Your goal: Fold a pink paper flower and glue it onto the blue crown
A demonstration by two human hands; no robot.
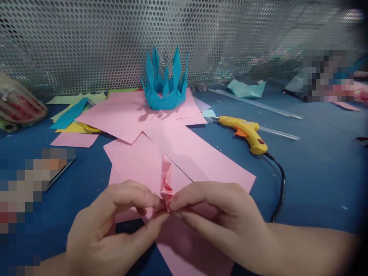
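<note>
A small folded piece of pink paper (166, 176) stands upright between my two hands, creased and bunched at its lower end. From the left, my left hand (115, 226) pinches that lower end between thumb and fingers. My right hand (221, 218) grips the same end from the other side, its fingertips almost meeting the left thumb. Beneath the hands lie overlapping pink paper sheets (132, 161). Farther back, a blue folded-paper crown (165, 100) with tall points rests on more pink sheets.
A yellow hot glue gun (243, 130) lies at right, its black cord (283, 180) curving toward me. Clear glue sticks (258, 103) and a pale green folded paper (246, 89) are behind it. Coloured paper scraps (70, 115) and a clear container (21, 99) sit left. A perforated metal panel (100, 42) closes off the back.
</note>
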